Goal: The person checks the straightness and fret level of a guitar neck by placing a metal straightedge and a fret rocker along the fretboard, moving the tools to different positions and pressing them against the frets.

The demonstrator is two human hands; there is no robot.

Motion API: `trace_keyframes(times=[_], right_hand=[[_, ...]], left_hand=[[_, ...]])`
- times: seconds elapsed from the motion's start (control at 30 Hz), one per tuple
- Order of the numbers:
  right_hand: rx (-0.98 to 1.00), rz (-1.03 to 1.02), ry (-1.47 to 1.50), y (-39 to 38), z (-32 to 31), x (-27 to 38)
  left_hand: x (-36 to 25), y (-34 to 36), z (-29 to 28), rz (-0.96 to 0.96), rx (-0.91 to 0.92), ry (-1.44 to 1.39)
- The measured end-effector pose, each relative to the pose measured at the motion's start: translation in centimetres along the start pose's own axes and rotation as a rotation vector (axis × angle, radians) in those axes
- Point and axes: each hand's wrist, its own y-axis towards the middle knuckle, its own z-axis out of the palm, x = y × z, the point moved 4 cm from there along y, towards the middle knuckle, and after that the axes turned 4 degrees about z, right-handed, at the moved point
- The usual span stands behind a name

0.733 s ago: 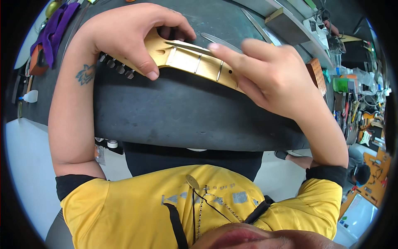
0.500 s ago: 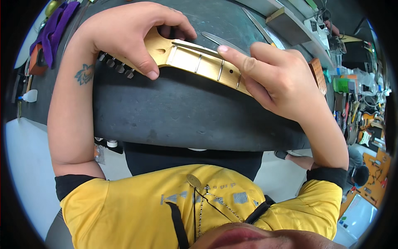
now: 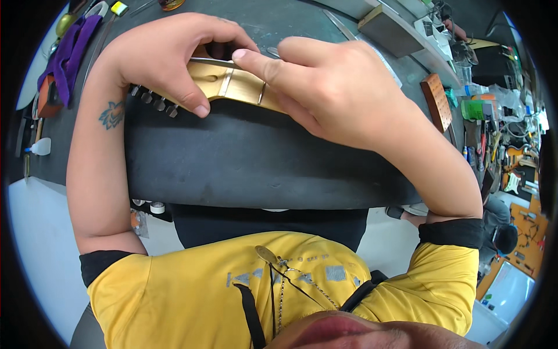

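A pale maple guitar neck (image 3: 246,87) with metal frets lies across the dark bench, its headstock toward the left. My left hand (image 3: 156,61) grips the headstock end, thumb on the near side and fingers curled over the far side. Metal tuning pegs (image 3: 158,103) stick out below that wrist. In my right hand (image 3: 334,90) is a slim metal file (image 3: 214,61), lying along the far edge of the neck. The right index finger presses on top of it near the first frets. My right hand covers the rest of the neck and the file's handle end.
The dark bench top (image 3: 261,163) spreads in front of me. A drilled wooden block (image 3: 436,102) stands at the right, near a grey block (image 3: 386,29). A purple cloth (image 3: 70,52) hangs at the far left. Tools and bags crowd the right side, and a person (image 3: 497,232) is beyond.
My right hand has slid left along the neck with the file, whose tip now reaches the headstock by my left hand. The left hand and neck have shifted slightly left.
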Motion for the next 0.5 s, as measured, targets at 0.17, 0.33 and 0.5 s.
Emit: trace_keyframes(times=[0.17,0.33,0.5], right_hand=[[0.054,0.226,0.002,-5.4,-5.0,-4.1],[0.119,0.487,0.018,-10.1,-5.4,-9.7],[-0.245,0.537,-0.036,-11.2,-5.6,-9.8]], left_hand=[[-0.5,0.1,-0.3,-0.021,0.025,0.157],[0.1,-0.1,-0.5,0.014,0.027,0.168],[-0.3,-0.2,-0.5,0.020,0.018,0.165]])
